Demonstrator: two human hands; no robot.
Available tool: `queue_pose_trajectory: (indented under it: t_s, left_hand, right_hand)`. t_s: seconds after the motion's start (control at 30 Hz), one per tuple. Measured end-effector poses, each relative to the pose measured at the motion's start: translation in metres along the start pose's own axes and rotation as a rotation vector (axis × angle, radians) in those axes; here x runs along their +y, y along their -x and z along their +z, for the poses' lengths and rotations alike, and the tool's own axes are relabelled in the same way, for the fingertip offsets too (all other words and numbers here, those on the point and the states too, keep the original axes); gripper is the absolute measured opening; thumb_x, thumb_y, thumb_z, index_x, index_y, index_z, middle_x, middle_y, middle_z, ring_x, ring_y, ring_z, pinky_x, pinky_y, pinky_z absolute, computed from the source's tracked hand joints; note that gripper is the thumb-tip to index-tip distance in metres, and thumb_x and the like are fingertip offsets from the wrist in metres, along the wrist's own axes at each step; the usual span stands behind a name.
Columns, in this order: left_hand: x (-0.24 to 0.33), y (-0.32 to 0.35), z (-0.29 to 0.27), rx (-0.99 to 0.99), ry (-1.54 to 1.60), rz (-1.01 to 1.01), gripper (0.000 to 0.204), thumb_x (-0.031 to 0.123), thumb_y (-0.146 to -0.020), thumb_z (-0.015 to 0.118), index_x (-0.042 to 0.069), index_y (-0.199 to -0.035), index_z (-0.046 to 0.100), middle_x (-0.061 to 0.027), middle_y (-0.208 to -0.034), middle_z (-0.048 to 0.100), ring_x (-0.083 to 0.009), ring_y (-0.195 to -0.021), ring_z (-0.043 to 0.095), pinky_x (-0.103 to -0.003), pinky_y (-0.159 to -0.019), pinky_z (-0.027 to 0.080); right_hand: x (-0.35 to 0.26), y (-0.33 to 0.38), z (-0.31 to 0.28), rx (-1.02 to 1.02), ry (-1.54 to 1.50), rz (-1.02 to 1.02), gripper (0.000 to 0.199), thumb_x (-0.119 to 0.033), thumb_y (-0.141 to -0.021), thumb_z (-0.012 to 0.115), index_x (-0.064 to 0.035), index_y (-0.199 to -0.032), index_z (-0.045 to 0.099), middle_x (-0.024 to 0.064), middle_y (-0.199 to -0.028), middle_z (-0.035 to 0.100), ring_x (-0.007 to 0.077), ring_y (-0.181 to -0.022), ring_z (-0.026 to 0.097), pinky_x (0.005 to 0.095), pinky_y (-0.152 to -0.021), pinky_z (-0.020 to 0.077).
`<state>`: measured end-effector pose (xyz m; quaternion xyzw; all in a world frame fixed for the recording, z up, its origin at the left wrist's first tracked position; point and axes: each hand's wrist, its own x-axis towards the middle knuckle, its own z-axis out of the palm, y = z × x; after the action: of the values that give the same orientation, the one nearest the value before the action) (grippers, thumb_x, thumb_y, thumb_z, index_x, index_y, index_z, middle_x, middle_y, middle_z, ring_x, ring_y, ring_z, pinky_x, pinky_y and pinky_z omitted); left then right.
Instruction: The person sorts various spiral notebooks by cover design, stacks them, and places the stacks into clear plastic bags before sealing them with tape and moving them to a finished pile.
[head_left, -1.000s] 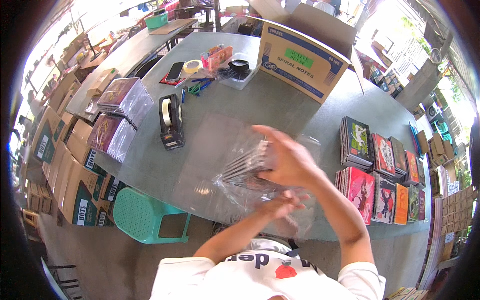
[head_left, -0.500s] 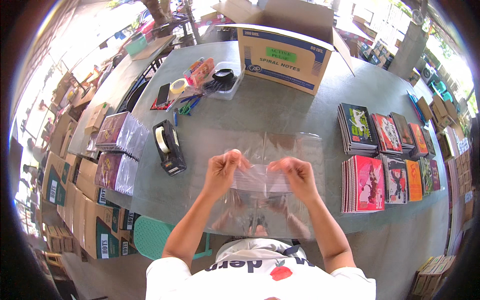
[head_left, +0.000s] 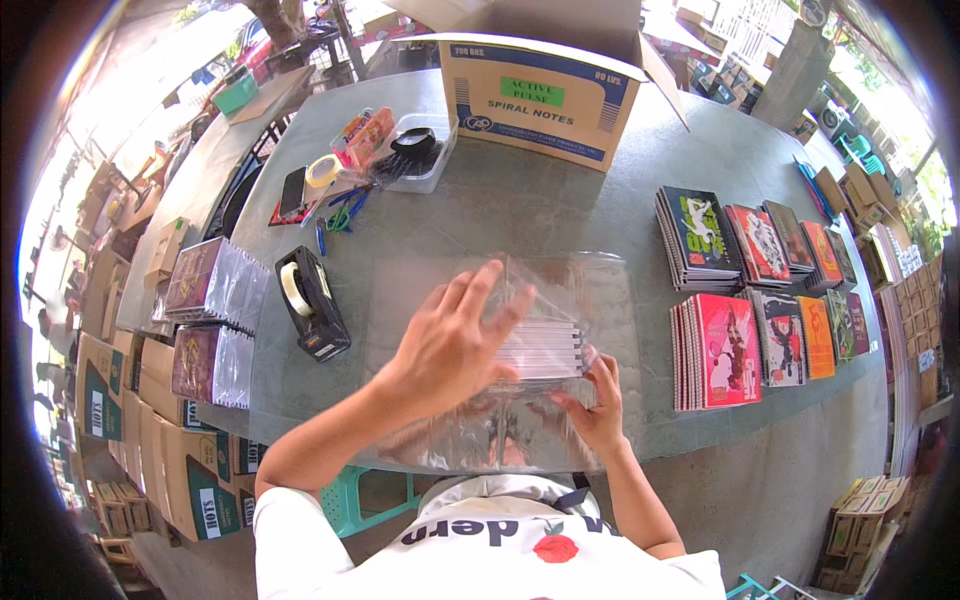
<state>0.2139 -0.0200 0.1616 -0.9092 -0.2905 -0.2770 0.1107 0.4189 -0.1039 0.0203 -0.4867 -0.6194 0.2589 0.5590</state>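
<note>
A stack of spiral notebooks [head_left: 540,350], seen by its white page edges and dark coils, lies on a clear plastic sheet [head_left: 420,445] in front of me. Part of the film covers the stack's top. My left hand [head_left: 450,335] is spread over the stack's left part and the film, fingers apart, hiding that end. At the stack's right end my right hand [head_left: 600,405] grips the near corner, thumb on the near side and fingers along the end.
A black tape dispenser [head_left: 312,305] and two plastic-wrapped notebook stacks [head_left: 212,365] are left. Several notebook piles [head_left: 715,350] stand right. Behind are an open carton [head_left: 530,105] and a clear tub [head_left: 425,175] beside scissors [head_left: 340,218], pens and a phone [head_left: 292,192].
Both hands were pinching film above the stack's middle. The left has opened and spread over the stack; the right has moved down to its right end. The view has shifted slightly.
</note>
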Motion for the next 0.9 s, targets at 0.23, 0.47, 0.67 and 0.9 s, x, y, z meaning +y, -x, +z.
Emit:
queue_pose_trajectory:
  t_s: [0.23, 0.47, 0.67, 0.9]
  left_hand:
    - [0.031, 0.013, -0.061, -0.789, 0.35, 0.274, 0.009, 0.008, -0.068, 0.057, 0.002, -0.074, 0.054, -0.0121, -0.08, 0.058, -0.0262, -0.077, 0.056, -0.04, -0.078, 0.044]
    - [-0.024, 0.005, -0.069, -0.262, -0.059, 0.087, 0.02, 0.015, -0.072, 0.062, 0.02, -0.091, 0.063, -0.0054, -0.132, 0.037, -0.0291, -0.125, 0.028, -0.046, -0.106, 0.021]
    - [-0.023, -0.017, -0.011, -0.311, 0.17, 0.311, 0.009, 0.02, -0.066, 0.066, 0.018, -0.058, 0.063, 0.0004, -0.122, 0.043, -0.023, -0.124, 0.027, -0.048, -0.109, 0.016]
    - [-0.012, -0.029, 0.011, -0.326, 0.27, 0.336, 0.004, 0.016, -0.064, 0.067, 0.013, -0.066, 0.065, -0.0042, -0.115, 0.047, -0.0246, -0.121, 0.033, -0.049, -0.108, 0.017]
  right_hand:
    - [-0.028, -0.022, -0.014, -0.085, 0.405, -0.15, 0.057, -0.013, -0.066, 0.073, -0.0109, -0.12, 0.055, 0.0116, -0.11, 0.049, 0.0287, -0.102, 0.047, 0.0398, -0.085, 0.0419]
    - [-0.062, -0.047, 0.001, -0.391, 0.759, -0.518, 0.044, -0.006, -0.072, 0.059, -0.0069, -0.116, 0.057, 0.0087, -0.12, 0.05, 0.0264, -0.113, 0.046, 0.0397, -0.093, 0.0393]
    - [-0.062, -0.041, 0.01, -0.429, 0.641, -0.491, 0.042, -0.003, -0.074, 0.056, -0.0024, -0.115, 0.054, 0.0098, -0.123, 0.052, 0.0241, -0.12, 0.046, 0.0392, -0.101, 0.0351]
    - [-0.059, -0.034, 0.006, -0.39, 0.617, -0.469, 0.041, -0.005, -0.074, 0.057, -0.013, -0.114, 0.056, 0.0088, -0.122, 0.053, 0.0236, -0.12, 0.047, 0.0388, -0.1, 0.0364]
